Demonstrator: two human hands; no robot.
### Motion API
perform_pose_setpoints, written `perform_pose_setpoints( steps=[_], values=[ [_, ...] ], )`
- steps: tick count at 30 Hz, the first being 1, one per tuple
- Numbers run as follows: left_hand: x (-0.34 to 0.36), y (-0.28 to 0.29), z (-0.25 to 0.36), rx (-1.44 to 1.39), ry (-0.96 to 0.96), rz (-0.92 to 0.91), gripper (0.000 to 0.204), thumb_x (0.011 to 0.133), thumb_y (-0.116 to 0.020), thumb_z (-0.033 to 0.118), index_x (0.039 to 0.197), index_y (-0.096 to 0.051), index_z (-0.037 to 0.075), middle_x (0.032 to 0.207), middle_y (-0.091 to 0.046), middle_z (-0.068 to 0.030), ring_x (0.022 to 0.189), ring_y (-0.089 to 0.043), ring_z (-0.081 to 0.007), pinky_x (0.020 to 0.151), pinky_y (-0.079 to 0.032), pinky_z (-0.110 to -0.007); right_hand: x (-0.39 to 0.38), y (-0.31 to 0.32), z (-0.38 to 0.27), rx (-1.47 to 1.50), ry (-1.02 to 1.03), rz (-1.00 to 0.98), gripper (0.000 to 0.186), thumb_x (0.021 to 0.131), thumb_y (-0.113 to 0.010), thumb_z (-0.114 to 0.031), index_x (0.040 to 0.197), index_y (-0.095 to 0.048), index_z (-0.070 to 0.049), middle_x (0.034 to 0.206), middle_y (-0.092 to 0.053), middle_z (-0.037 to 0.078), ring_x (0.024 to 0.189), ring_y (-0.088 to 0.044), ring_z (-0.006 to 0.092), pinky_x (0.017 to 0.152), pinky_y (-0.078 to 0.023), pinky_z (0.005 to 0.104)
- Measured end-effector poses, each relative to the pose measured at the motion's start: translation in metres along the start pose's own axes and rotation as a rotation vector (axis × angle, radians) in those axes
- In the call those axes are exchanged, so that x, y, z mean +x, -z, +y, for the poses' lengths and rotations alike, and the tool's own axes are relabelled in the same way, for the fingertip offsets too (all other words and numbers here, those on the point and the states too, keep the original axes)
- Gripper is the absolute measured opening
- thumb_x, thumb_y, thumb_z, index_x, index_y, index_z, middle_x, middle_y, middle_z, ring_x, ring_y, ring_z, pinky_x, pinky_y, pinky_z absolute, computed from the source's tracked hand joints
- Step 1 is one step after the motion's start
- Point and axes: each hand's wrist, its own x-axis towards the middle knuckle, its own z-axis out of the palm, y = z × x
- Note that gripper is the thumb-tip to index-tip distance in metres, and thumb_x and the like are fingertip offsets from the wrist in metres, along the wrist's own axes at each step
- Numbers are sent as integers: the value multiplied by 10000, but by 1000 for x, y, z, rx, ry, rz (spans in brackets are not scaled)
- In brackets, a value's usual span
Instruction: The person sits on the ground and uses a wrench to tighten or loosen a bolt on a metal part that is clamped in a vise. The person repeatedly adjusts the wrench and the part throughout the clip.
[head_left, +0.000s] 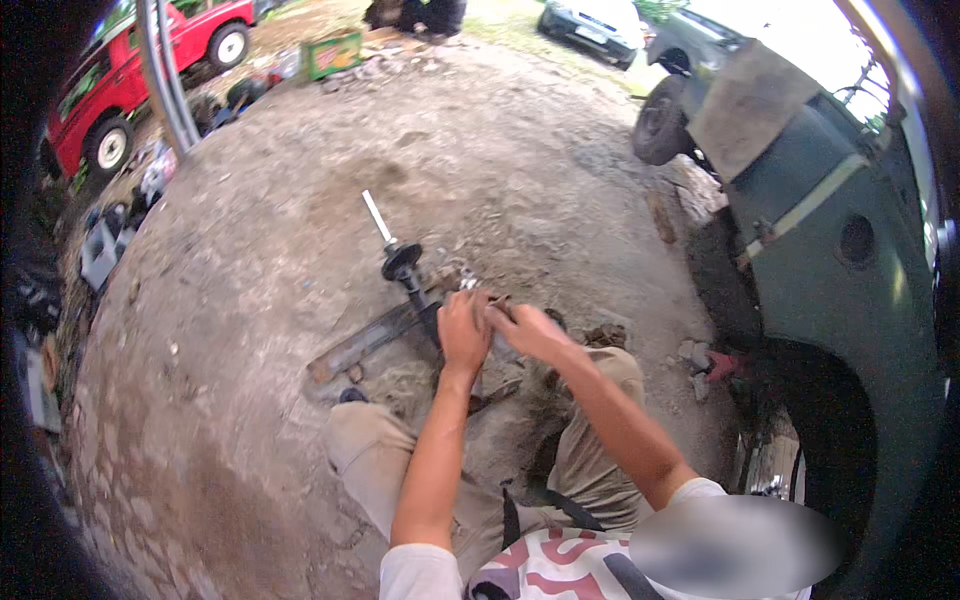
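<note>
A shock absorber strut point(402, 262) with a bright rod and a black round seat lies on the dirt ground, pointing away to the far left. Its black lower end crosses a rusty metal bar point(365, 343) and runs up close to my hands. My left hand point(465, 328) is closed just right of that lower end. Against it, fingertip to fingertip, my right hand point(528, 329) is closed too. Something small and brownish shows between the fingers, too blurred to name. Past my fingertips sit small shiny bits point(466, 280).
To the right stands a dark green vehicle body point(830, 270) with a wheel point(661, 120). A red off-road vehicle point(130, 75) is at far left, behind a metal post point(168, 80). A green crate point(331, 56) sits at the back. Loose parts line the left edge.
</note>
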Motion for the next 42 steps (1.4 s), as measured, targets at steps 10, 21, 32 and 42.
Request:
perform_pose_setpoints(
  steps=[10,21,32,42],
  values=[
    [9,-1,-3,-22,66,-55,348,1007,-377,264,969,-657,60,1008,-615,-129,972,-555,-330,797,-399,-433,9,20,22,-133,442,-121,314,911,-488,-184,1123,-625,3,1022,-641,252,946,-605,432,849,-478,481],
    [7,1,2,-14,76,3,304,1001,-397,234,1130,-637,100,1034,-612,-98,984,-557,-285,796,-386,-409,-17,54,-9,-265,267,73,309,924,-486,-188,1168,-592,-31,958,-636,281,934,-609,437,789,-475,490],
    [6,5,-12,-4,11,0,357,1013,-355,217,1087,-694,130,972,-640,-89,978,-570,-275,885,-365,-403,0,4,11,-219,494,-103,293,804,-510,-22,1086,-576,23,1022,-638,261,966,-596,447,801,-486,497],
    [8,5,-8,-26,77,-118,356,1013,-325,236,1187,-608,109,1101,-594,-134,1080,-529,-316,930,-361,-429,14,15,-2,-495,262,-297,238,786,-526,-37,991,-629,25,966,-661,253,947,-636,409,799,-507,496]
  ],
)
